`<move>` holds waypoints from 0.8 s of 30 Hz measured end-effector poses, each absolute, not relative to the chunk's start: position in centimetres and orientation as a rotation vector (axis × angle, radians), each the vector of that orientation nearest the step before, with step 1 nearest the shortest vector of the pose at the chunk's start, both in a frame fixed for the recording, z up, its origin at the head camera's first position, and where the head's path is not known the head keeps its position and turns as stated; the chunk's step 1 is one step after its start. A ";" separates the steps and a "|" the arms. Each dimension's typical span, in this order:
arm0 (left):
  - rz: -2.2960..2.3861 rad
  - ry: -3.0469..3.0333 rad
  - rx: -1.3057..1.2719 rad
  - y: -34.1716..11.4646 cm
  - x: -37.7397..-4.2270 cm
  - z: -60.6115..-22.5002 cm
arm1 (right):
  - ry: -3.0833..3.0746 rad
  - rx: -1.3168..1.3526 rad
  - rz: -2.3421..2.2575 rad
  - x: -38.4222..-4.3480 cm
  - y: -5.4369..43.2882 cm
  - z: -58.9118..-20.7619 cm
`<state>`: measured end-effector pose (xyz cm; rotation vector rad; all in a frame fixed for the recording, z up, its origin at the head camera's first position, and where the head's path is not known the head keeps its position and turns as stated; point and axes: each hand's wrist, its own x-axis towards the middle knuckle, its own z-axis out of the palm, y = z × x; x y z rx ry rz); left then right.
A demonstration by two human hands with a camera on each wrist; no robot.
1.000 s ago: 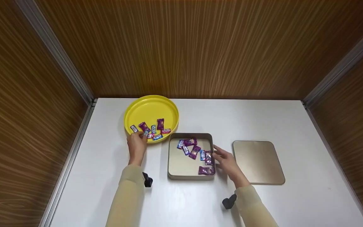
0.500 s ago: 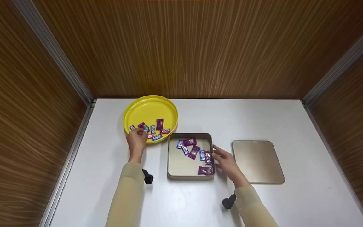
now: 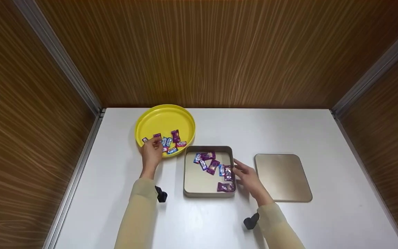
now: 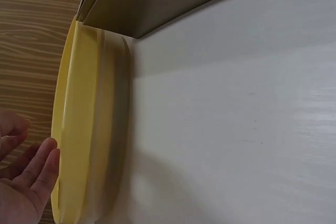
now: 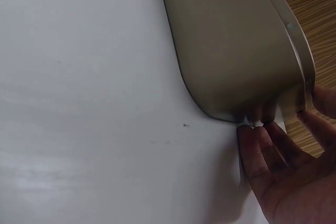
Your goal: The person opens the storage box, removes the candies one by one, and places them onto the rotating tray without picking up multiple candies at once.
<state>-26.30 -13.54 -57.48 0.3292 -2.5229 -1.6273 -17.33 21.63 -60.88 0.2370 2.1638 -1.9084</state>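
Note:
My left hand (image 3: 151, 154) reaches over the near left rim of the yellow round tray (image 3: 166, 121). Its thumb and forefinger are beside a purple-wrapped candy (image 3: 157, 136), partly hidden. Just right of these fingertips lies a blue-wrapped candy (image 3: 164, 142), among several other small candies. In the left wrist view, the left hand's fingers (image 4: 46, 169) extend over the tray's rim with gaps between them. My right hand (image 3: 250, 180) touches the right wall of the square metal tin (image 3: 209, 195), fingers spread and fairly straight against it. Several purple and blue candies (image 3: 213, 166) lie inside the tin.
A flat metal lid (image 3: 283, 178) rests right of the tin, close to the right hand. The tray and tin almost meet at the tin's back left corner. Wood-grain panels (image 3: 199, 55) enclose the white table (image 3: 212, 224) at the back and sides.
The blue candy that was at my left fingertips now lies a little to the right in the tray. The left hand has shifted slightly toward the purple candy; the right hand stays put.

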 end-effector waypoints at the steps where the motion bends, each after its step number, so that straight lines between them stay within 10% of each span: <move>1: -1.616 -2.529 0.308 -13.4 -26.2 -57.4 | 2.165 0.235 -1.914 -17.4 21.6 -60.9; 24: -1.079 -2.874 -0.595 -5.4 -20.9 -55.4 | 2.161 0.222 -1.898 -17.3 21.6 -60.8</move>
